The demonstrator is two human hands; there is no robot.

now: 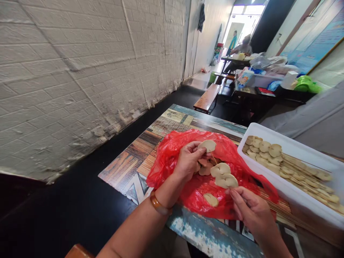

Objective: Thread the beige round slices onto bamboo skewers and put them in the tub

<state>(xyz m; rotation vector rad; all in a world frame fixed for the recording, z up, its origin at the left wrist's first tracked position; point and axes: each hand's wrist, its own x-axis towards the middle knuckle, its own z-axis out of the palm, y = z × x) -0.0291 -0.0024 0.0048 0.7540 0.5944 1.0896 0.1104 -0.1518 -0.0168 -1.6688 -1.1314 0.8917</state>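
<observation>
Between finger and thumb, my left hand (189,159) pinches a pale, round, flat slice (207,145). My right hand (248,206) is closed at the near end of a thin wooden skewer (214,157), its fingertips by the lowest slice; the grip itself is partly hidden. Two pale slices (226,180) are threaded on this skewer, and its far end reaches the slice in my left hand. Whether it pierces that slice, I cannot tell. Below lies an open red plastic bag (174,143) with a heap of loose slices (205,168) and one single slice (211,200).
A white plastic tub (252,130) at the right holds rows of skewered slices (268,148). Bare skewers (282,208) lie beside the bag on the patterned table (134,154). Behind are a wooden bench (208,97), a cluttered table and a person (245,44). A brick-patterned wall runs along the left.
</observation>
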